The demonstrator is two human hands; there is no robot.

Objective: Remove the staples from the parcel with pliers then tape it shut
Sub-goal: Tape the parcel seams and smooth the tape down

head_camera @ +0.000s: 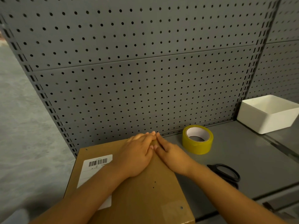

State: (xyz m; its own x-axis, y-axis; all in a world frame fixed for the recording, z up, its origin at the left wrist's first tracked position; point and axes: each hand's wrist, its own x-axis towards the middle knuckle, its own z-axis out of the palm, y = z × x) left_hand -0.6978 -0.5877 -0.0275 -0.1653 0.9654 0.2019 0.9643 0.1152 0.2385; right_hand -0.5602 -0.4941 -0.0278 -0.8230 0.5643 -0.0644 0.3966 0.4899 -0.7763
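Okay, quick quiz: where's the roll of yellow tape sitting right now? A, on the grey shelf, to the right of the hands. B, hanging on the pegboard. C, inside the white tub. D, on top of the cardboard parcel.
A: the roll of yellow tape lies flat on the grey metal shelf, right of both hands.

1. A shop or stockroom: grey pegboard shelving (137,70) with slotted uprights fills the upper frame.
2. A grey metal shelf (242,159) sits lower right; concrete floor (24,126) shows at the left.
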